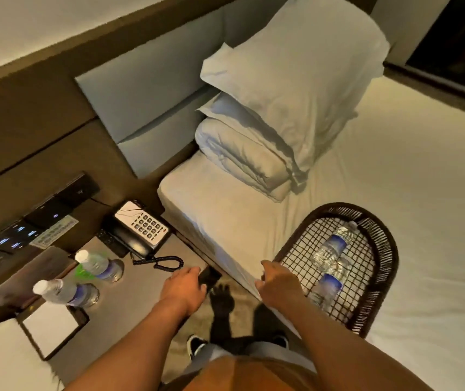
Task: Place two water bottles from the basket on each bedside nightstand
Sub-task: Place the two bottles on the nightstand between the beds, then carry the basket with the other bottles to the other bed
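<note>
Two clear water bottles stand upright on the grey nightstand (130, 300): one (99, 266) nearer the wall, another (63, 292) in front of it. A dark wicker basket (386, 266) rests on the bed and holds two more bottles lying down, one (334, 244) at the far end and one (325, 289) nearer me. My left hand (185, 287) hovers over the nightstand's right corner, palm down, touching a small dark object (208, 276). My right hand (278, 280) rests on the basket's near left rim; whether it grips the rim is unclear.
A black and white telephone (141, 227) with a coiled cord sits at the back of the nightstand, beside a remote. A framed white card (51, 328) lies at its front left. Pillows (290, 88) and a folded duvet are stacked at the bed's head. A switch panel lines the wall.
</note>
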